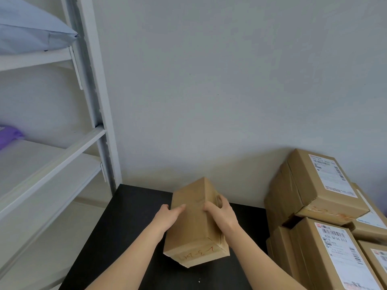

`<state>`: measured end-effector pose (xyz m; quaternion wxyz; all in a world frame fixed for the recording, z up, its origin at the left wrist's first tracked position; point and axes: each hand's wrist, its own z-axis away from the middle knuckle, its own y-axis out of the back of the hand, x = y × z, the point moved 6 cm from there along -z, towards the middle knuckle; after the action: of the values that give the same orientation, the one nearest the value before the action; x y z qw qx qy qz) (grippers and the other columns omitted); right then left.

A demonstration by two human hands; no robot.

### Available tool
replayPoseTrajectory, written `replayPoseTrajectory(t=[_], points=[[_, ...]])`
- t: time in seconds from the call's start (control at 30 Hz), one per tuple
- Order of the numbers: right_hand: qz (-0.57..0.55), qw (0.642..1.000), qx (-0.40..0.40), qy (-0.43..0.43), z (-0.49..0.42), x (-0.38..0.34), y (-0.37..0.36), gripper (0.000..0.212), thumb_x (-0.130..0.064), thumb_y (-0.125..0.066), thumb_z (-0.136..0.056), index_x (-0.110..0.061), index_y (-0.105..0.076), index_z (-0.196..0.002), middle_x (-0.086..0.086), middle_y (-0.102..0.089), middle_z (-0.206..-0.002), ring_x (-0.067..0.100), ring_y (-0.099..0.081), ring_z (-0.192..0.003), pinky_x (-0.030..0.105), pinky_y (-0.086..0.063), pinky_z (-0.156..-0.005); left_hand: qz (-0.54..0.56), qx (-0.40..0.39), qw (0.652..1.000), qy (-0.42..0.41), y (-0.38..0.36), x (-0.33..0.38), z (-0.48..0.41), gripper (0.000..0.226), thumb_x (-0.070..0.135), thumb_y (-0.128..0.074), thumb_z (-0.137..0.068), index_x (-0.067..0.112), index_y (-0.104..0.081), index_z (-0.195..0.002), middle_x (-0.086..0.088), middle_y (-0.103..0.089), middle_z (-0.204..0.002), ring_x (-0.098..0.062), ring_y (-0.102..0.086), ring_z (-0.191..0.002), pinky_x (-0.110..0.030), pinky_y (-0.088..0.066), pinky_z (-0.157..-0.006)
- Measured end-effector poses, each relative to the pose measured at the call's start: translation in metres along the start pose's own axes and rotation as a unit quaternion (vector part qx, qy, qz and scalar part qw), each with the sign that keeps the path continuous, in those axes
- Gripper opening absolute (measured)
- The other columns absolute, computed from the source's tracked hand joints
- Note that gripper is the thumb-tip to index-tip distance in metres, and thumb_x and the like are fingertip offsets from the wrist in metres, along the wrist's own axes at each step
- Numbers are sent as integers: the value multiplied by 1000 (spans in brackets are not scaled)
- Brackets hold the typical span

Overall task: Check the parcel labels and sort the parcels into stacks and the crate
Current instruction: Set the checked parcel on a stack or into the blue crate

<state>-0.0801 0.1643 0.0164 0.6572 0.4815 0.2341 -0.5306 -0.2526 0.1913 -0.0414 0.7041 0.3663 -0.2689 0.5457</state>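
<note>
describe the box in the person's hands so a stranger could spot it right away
Start at the black table against the grey wall, between white shelving on the left and stacked cartons on the right. The plain brown parcel is at the table's middle, gripped by the left hand and right hand. Unlike the cartons, it shows no white printed label, only handwriting on its near end.

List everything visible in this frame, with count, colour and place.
held parcel: one, brown, over the table, centre
stacked parcels: at least four, brown with white labels, right
table: one, black, bottom centre
shelving: one unit, white, left
mailer bag: one, pale blue, upper shelf
second bag: one, purple, middle shelf
wall: one, grey-white, behind
left hand: one, bare, grips held parcel's left side
right hand: one, bare, grips its right side
</note>
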Motion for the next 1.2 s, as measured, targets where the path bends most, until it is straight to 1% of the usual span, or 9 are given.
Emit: replayPoseTrajectory(t=[0.13,0.2,0.27,0.33,0.4,0.47,0.7,1.0,1.2], points=[[-37,998,-35,-29,-2,14,-4,98,-47,-61,-56,-30,-29,-147,-2,-49,-132,21,-51,-113,43,-46,-98,13,-25,1000,-8,-6,-1,-3,72,51,-64,-84,12,-35,-137,-5,-50,-126,-18,-48,-102,-31,-38,-81],[-30,998,-38,-43,-4,20,-4,90,-43,-61,-64,-27,-29,-147,-1,-50,-131,20,-51,-113,41,-45,-99,-17,-22,999,-31,-9,-1,-7,67,49,-67,-82,14,-39,-132,2,-52,-112,-16,-51,-97,-30,-41,-80],[-8,998,-32,-55,-6,27,-2,81,-35,-60,-79,-23,-23,-149,1,-47,-135,21,-50,-116,39,-44,-100,-69,-11,996,-49,-13,-2,-10,64,49,-68,-81,17,-41,-129,6,-54,-107,-16,-54,-98,-32,-46,-84],[15,998,-19,-57,-9,35,-1,78,-29,-60,-84,-20,-19,-150,0,-49,-131,20,-51,-115,36,-45,-99,-119,-10,991,-63,-18,-2,-11,64,51,-67,-80,20,-41,-128,6,-56,-113,-17,-57,-104,-36,-48,-91],[37,998,-9,-48,-12,40,0,70,-25,-61,-86,-19,-26,-146,-5,-51,-112,16,-53,-103,29,-45,-87,-162,-14,984,-78,-25,-1,-10,67,54,-65,-79,21,-39,-131,6,-58,-119,-16,-57,-107,-39,-49,-92],[55,998,2,-43,-13,43,1,62,-26,-62,-86,-18,-32,-139,-7,-49,-105,15,-53,-99,27,-44,-81,-193,-15,977,-84,-31,0,-10,71,56,-63,-80,20,-35,-134,5,-57,-123,-17,-57,-110,-38,-49,-93],[63,997,11,-51,-18,54,4,69,-30,-65,-87,-19,-26,-144,1,-51,-132,22,-52,-119,28,-42,-88,-254,-2,964,-76,-40,-3,-16,85,60,-58,-81,16,-22,-144,0,-52,-132,-21,-54,-116,-39,-47,-94],[73,995,37,-64,-25,62,-1,81,-35,-67,-83,-22,-20,-148,3,-49,-135,24,-51,-119,40,-48,-95,-267,23,961,-70,-38,-4,-21,79,59,-60,-80,20,-28,-140,1,-55,-127,-21,-56,-112,-38,-48,-90],[66,995,20,-67,-24,61,1,79,-32,-66,-86,-20,-19,-148,3,-48,-136,24,-50,-120,35,-44,-94,-219,-5,974,-63,-37,-6,-21,81,58,-66,-77,21,-30,-139,3,-54,-128,-20,-54,-114,-40,-47,-94]])
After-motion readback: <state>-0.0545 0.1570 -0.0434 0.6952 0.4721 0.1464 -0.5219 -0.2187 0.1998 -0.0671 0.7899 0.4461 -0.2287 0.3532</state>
